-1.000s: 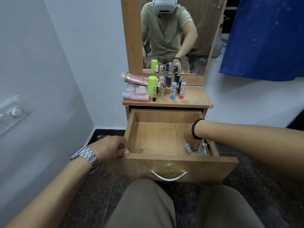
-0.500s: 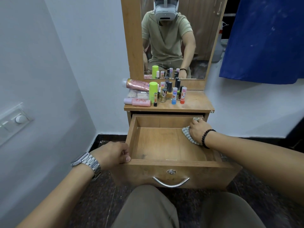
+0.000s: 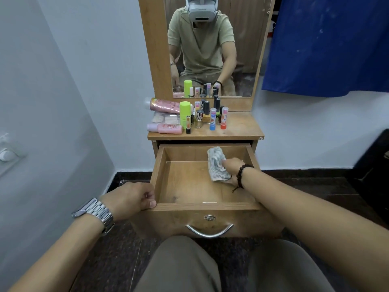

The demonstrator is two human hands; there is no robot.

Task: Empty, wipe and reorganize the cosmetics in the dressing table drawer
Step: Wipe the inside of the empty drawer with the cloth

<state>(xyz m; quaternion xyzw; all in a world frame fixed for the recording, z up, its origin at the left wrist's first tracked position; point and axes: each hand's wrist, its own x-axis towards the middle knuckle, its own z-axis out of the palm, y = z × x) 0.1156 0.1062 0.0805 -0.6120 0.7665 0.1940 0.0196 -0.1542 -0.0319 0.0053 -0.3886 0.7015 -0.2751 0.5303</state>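
Observation:
The wooden drawer (image 3: 160,165) of the dressing table is pulled out and holds no cosmetics. My right hand (image 3: 232,168) holds a grey-white striped cloth (image 3: 216,164) against the back right part of the drawer, the cloth reaching up the back wall. My left hand (image 3: 130,198) grips the drawer's front left corner, thumb on the top edge. The cosmetics stand on the tabletop (image 3: 240,127): a green bottle (image 3: 185,113), pink tubes (image 3: 165,128), several nail polish bottles (image 3: 205,114) and two lip balm sticks (image 3: 219,120).
A mirror (image 3: 210,45) rises behind the tabletop. A white wall with a switch plate (image 3: 8,153) is close on the left. A blue cloth (image 3: 328,43) hangs at the right. My knees (image 3: 183,264) sit just below the drawer front and its metal handle (image 3: 209,231).
My right hand moved the cloth from the drawer's front right corner to the back right, then leftward along the back wall. My left hand kept its grip on the drawer corner.

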